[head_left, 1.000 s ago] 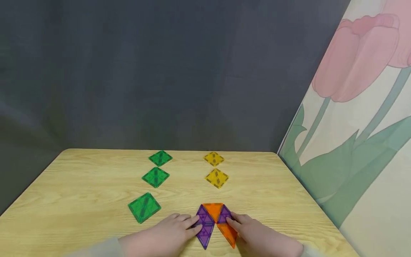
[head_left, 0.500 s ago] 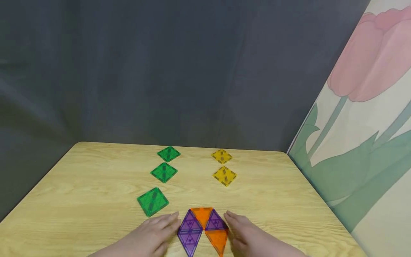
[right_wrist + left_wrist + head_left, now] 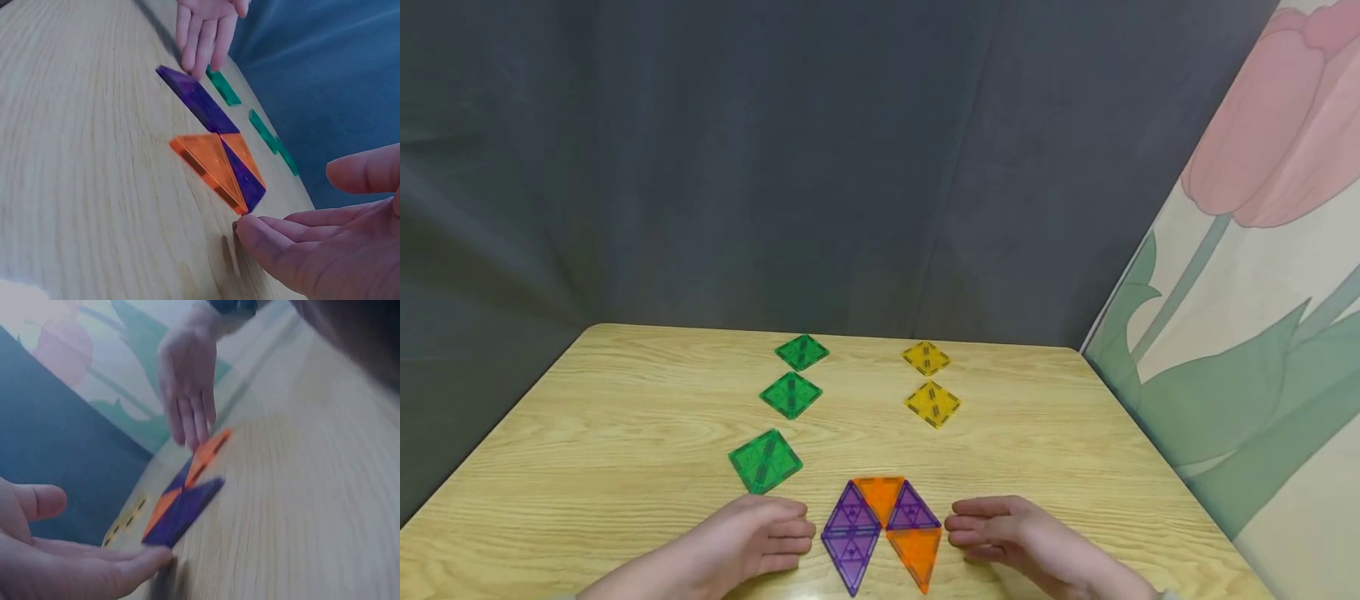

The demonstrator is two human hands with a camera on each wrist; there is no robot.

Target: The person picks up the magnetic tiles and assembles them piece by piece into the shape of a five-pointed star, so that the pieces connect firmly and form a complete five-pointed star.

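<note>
Translucent triangle tiles lie flat in an arch near the front of the table. On its left are two purple triangle tiles, edge to edge. An orange triangle tile forms the top, with a purple triangle tile beside it. Below that one sits another orange triangle tile. My left hand is just left of the arch, palm turned inward, fingers extended and holding nothing. On the right side my right hand mirrors it, fingers relaxed, the fingertips close to the tiles' outer corner.
Three green diamonds of tiles run up the left of the wooden table. Two yellow diamonds lie farther back on the right. A dark curtain hangs behind, and a tulip-patterned panel stands at the right.
Both hands have come off the tiles and moved apart to either side of the arch. The head view has shifted slightly. The green and yellow diamonds keep their arrangement.
</note>
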